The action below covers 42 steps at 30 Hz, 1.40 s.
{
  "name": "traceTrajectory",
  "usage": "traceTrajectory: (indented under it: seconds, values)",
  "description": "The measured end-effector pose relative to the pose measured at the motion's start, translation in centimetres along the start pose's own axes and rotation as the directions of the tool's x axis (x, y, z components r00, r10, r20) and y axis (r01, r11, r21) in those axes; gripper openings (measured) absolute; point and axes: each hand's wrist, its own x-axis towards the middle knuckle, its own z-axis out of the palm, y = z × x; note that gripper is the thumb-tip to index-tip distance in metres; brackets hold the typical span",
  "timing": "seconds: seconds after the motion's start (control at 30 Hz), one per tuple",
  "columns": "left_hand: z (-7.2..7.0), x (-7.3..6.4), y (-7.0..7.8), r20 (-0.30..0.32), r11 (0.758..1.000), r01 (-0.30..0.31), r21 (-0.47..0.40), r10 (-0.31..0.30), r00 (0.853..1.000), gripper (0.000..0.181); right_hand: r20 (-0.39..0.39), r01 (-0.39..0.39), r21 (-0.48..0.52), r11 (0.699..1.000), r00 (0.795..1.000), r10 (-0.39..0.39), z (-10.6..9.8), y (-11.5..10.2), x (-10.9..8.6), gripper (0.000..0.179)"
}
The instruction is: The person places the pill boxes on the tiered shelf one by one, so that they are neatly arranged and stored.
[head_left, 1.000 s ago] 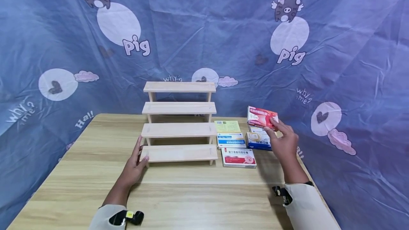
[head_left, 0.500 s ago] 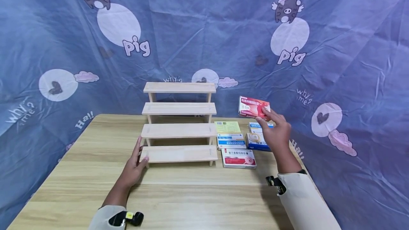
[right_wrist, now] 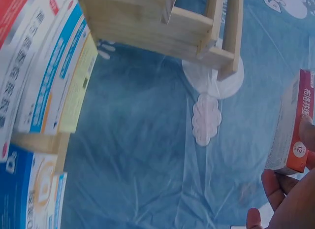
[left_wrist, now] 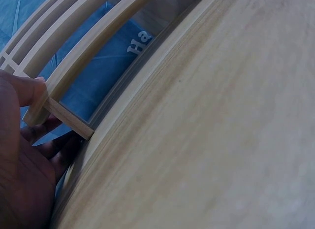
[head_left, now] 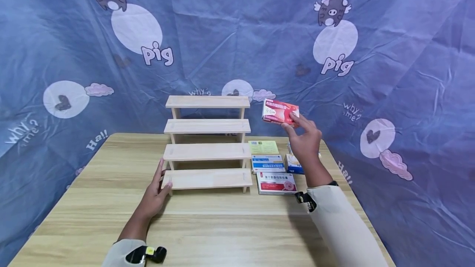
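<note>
1. R hand point(head_left: 306, 141) pinches the ibuprofen box point(head_left: 276, 110) by its R end, fingers bent, thumb at the lower edge & a fingertip on the printed face.
2. Box is in mid-air, R of the wooden four-tier rack point(head_left: 208, 151) near top-board level in head view, apart from it; slightly tilted.
3. Looks: small flat carton, mostly red, paler pink/white patch at L, white Chinese title across the top (first chars read 布洛芬). R wrist view adds a white side panel w/ fine print & a round white "12" mark.
4. L hand point(head_left: 154, 197) grips the rack's lowest board at its L end: thumb on top, fingers down the side & under, only the board btwn.
5. On the wood-grain table point(head_left: 222, 238), just R of rack: red-and-white carton point(head_left: 276, 183) in front, blue-and-white carton point(head_left: 268, 164) behind it, yellow-green carton point(head_left: 263, 147) farthest back.
6. Dark-blue carton point(head_left: 295, 168) sits beside these, partly hidden by R forearm.
</note>
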Motion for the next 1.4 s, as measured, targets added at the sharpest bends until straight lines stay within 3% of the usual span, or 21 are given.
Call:
traceTrajectory:
  seconds: [0.43, 0.87, 1.4]
  values:
    - [0.0, -0.1, 0.2, 0.008, 0.999, 0.037, 0.03, -0.037, 0.999, 0.086, -0.042, 0.154, 0.062, 0.986, 0.987, -0.152, 3.8, -2.5, 1.5, 0.047]
    - [0.1, 0.1, 0.1, -0.015, 0.999, 0.021, 0.04, -0.02, 1.0, 0.085, -0.045, 0.296, -0.033, 0.955, 0.954, -0.297, 6.0, -4.8, 4.5, 0.047]
    - [0.2, 0.0, 0.0, -0.018, 0.999, 0.029, 0.017, -0.029, 0.999, 0.086, 0.029, 0.347, -0.126, 0.929, 0.938, -0.346, 8.7, -8.9, 8.2, 0.047]
